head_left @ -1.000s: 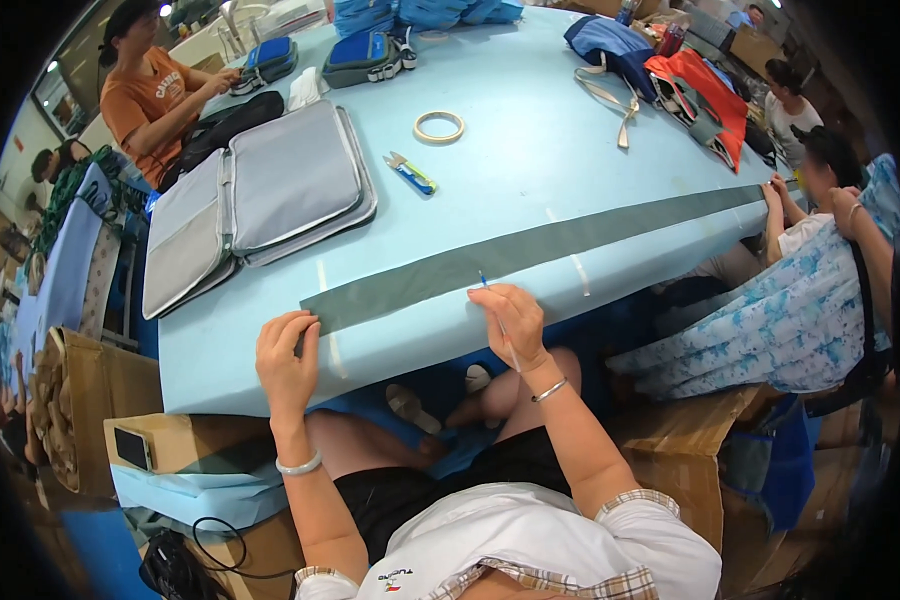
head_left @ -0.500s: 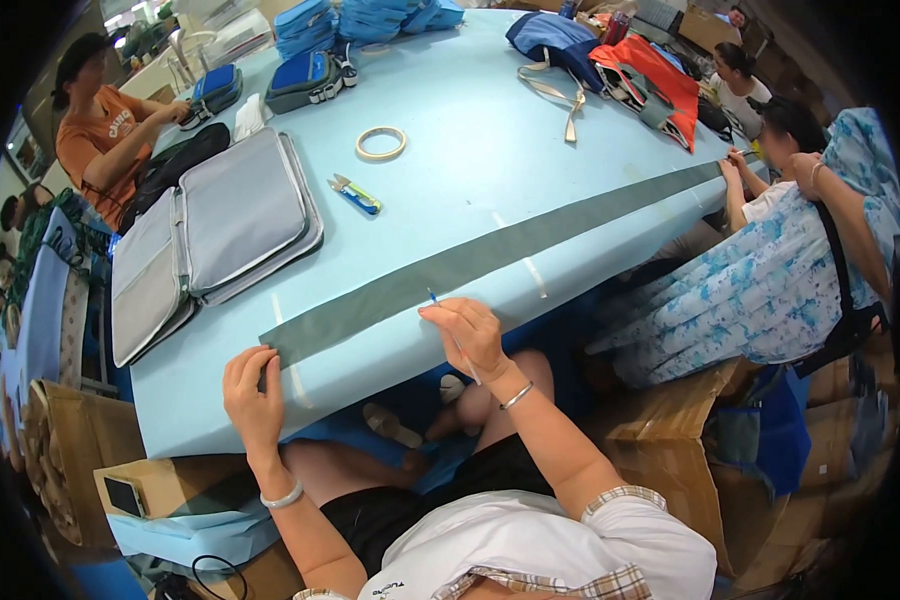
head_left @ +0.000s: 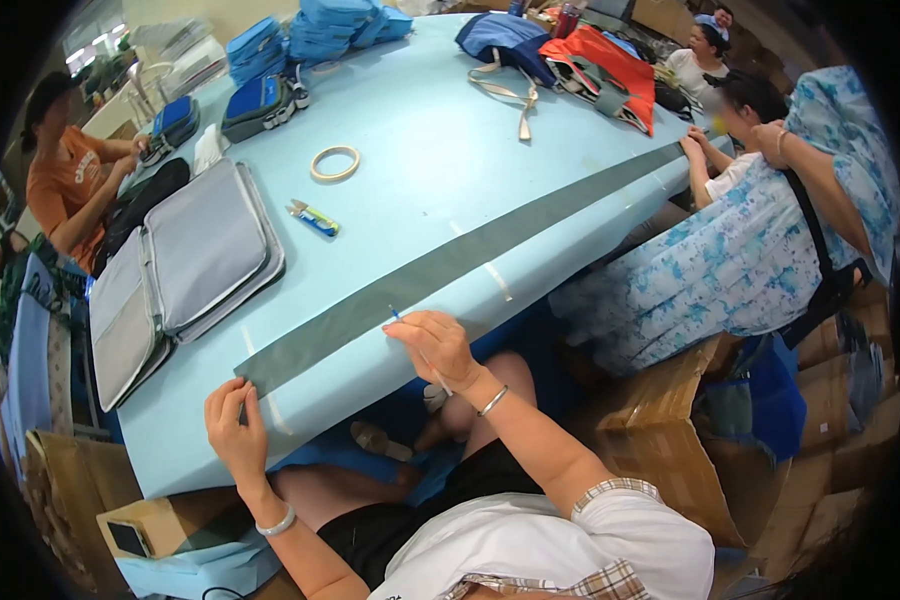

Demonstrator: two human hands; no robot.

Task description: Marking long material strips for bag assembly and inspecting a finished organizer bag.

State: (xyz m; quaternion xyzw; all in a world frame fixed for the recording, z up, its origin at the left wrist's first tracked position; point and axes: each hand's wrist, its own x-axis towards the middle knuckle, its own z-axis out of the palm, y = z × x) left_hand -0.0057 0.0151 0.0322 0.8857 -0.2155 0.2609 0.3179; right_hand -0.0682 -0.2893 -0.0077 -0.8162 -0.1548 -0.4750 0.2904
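A long dark grey-green fabric strip [head_left: 470, 245] lies stretched along the front edge of the pale blue table. At its near left corner, my left hand [head_left: 236, 432] is closed, thumb and fingers pinching the fabric end. My right hand [head_left: 438, 350] grips a thin pen [head_left: 432, 368] with a blue tip, which points up just beside the strip's lower edge, near its middle left. Whether the tip touches the cloth I cannot tell. At the far right end, another person's hands [head_left: 696, 150] hold the strip. White tape marks [head_left: 497, 281] cross the table near the strip.
Left of the strip lies an open grey zip case [head_left: 215, 245]. Thread snips [head_left: 313, 218] and a tape roll [head_left: 334, 164] rest beyond it. Blue bags [head_left: 260, 105] and an orange-red bag [head_left: 610, 80] sit at the back. Cardboard boxes [head_left: 660, 410] stand to my right, and a person in a floral garment [head_left: 710, 270] is close by.
The whole view has shifted, so the table and its things appear farther left. Both hands keep nearly the same hold on the strip's end and the pen.
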